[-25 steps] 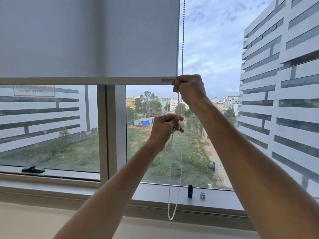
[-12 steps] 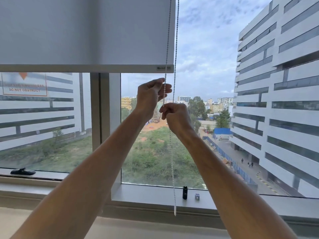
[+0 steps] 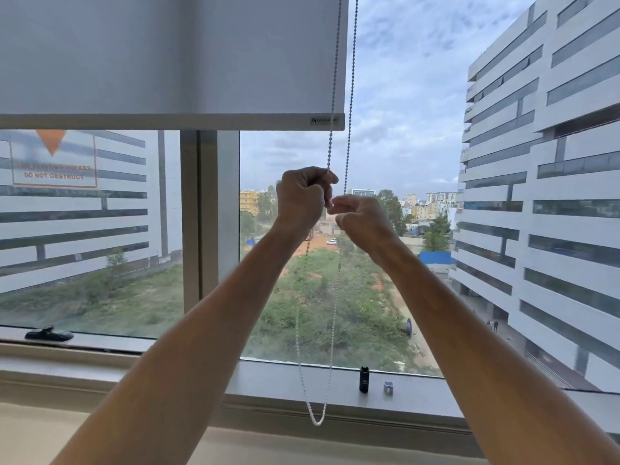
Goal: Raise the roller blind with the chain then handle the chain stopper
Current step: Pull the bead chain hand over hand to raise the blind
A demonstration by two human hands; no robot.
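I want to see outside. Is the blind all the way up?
Partly up. The roller blind has its bottom bar across the upper window, glass clear below. Its top is out of view.

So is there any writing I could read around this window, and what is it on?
"DO NOT OBSTRUCT": bottom line of the orange-framed sign on the left window pane.
The sign's line above it: too blurred to read.
Small label on the roller blind's bottom bar: too small to read.

roller blind top cut off, window sign lettering blurred
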